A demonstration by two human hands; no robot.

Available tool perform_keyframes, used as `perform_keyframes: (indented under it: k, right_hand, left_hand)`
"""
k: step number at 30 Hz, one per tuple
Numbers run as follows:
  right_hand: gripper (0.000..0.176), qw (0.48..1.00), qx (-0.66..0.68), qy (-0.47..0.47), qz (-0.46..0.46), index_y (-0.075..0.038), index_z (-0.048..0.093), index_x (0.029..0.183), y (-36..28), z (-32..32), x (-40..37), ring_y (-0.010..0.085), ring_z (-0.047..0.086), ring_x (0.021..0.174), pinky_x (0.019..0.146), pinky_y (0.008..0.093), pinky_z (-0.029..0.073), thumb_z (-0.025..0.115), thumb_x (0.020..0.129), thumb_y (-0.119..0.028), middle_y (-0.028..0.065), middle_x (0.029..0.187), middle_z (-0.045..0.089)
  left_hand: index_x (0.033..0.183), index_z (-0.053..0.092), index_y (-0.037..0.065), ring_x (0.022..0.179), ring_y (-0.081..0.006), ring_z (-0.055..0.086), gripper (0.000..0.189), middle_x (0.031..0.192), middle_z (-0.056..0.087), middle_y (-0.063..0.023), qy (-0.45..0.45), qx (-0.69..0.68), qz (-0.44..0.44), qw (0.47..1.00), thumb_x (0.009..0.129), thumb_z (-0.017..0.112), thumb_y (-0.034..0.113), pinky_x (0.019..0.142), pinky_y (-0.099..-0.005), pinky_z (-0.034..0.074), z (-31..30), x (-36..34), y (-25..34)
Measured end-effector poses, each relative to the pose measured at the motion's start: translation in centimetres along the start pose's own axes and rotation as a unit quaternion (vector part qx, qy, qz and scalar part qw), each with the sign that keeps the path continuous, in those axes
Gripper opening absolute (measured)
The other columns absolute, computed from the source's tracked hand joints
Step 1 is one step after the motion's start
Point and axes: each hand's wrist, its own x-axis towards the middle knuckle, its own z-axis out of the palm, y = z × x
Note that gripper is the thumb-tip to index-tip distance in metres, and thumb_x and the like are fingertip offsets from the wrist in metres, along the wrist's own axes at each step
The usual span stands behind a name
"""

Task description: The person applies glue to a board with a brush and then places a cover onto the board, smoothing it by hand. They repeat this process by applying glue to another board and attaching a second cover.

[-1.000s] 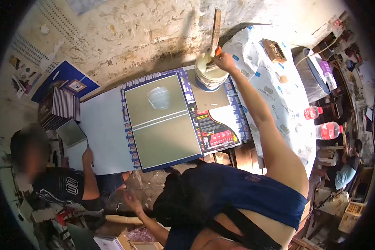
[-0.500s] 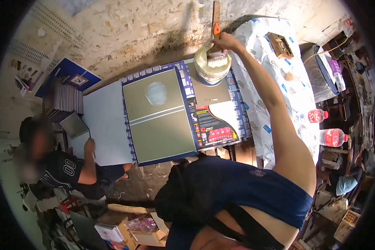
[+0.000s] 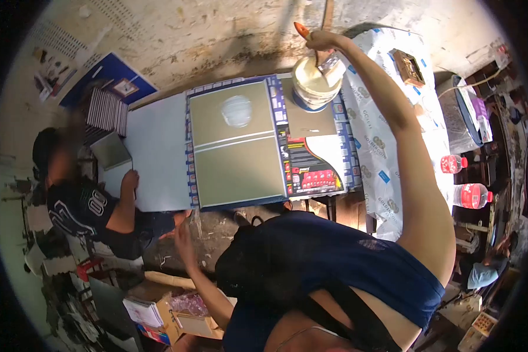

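Right hand [image 3: 321, 41] closed on brush [image 3: 333, 63] over bucket [image 3: 312, 88].
Brush held by its orange handle, bristles down at the bucket rim, coated pale. Bucket stands at the far end of the printed sheet [image 3: 312, 171], just beside the green board [image 3: 234, 158]. Left hand [image 3: 179, 230] spread wide, empty, near the board's near edge. A co-worker's hand [image 3: 130, 179] rests on the pale sheet [image 3: 155, 152].

The right hand [image 3: 322, 41] is clenched at full arm's stretch forward — the left hand [image 3: 179, 226] hangs well behind that grip, fingers spread.
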Motion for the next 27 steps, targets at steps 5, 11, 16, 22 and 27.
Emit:
perform_keyframes:
  k: [5, 11, 16, 22, 27]
  right_hand:
    - [0.042, 0.972, -0.206, 0.065, -0.093, -0.001, 0.054, 0.115, -8.2, 1.4, -3.9, 0.0422, 0.066, 0.091, 0.078, 0.0511, 0.052, 0.06, 0.081, -0.025, 0.024, 0.094, 0.068]
    - [0.036, 0.926, -0.278, 0.158, -0.202, -0.008, 0.054, 0.116, -17.8, 7.4, -10.7, 0.0347, 0.069, 0.076, 0.061, 0.0468, 0.055, 0.064, 0.084, -0.02, 0.016, 0.079, 0.067]
    - [0.032, 0.898, -0.281, 0.195, -0.277, -0.01, 0.056, 0.119, -25.1, 14.8, -15.8, 0.0271, 0.069, 0.085, 0.068, 0.0379, 0.056, 0.059, 0.087, -0.017, 0.011, 0.089, 0.068]
    - [0.033, 0.952, 0.006, 0.257, -0.164, -0.004, 0.057, 0.107, -32.7, 20.7, -21.3, 0.0365, 0.066, 0.086, 0.072, 0.043, 0.055, 0.069, 0.077, -0.011, 0.0154, 0.092, 0.062]
    - [0.03, 0.944, 0.228, 0.217, 0.103, 0.0, 0.067, 0.089, -26.4, 27.4, -21.8, 0.0324, 0.069, 0.072, 0.064, 0.038, 0.054, 0.077, 0.078, -0.026, 0.016, 0.078, 0.069]
  left_hand:
    - [0.129, 0.054, -0.006, 0.118, -0.0225, 0.057, 0.056, 0.124, 0.062, -0.019, -0.15, 0.044, 0.052, 0.986, 0.1, 0.05, 0.042, 0.096, -0.0352, 0.044, 4.5, 10.4, -0.7]
    - [0.12, 0.061, -0.007, 0.115, -0.0254, 0.058, 0.066, 0.12, 0.065, -0.0201, -0.244, 0.056, -0.034, 0.968, 0.099, 0.045, 0.053, 0.098, -0.0357, 0.042, 6.8, 11.3, 3.3]
    - [0.122, 0.058, -0.007, 0.112, -0.0307, 0.056, 0.065, 0.115, 0.063, -0.0176, -0.272, 0.079, 0.135, 0.949, 0.095, 0.053, 0.052, 0.097, -0.0372, 0.042, 5.9, 11.8, 1.7]
    - [0.136, 0.046, 0.0, 0.132, -0.0339, 0.04, 0.064, 0.141, 0.044, -0.0179, -0.251, 0.295, 0.489, 0.782, 0.09, 0.06, 0.043, 0.105, -0.0558, 0.032, 2.6, 7.1, 2.9]
    - [0.128, 0.051, 0.001, 0.132, -0.0298, 0.039, 0.057, 0.139, 0.044, -0.0145, -0.25, 0.33, 0.501, 0.76, 0.086, 0.063, 0.038, 0.101, -0.0607, 0.032, 2.6, 6.8, 1.9]
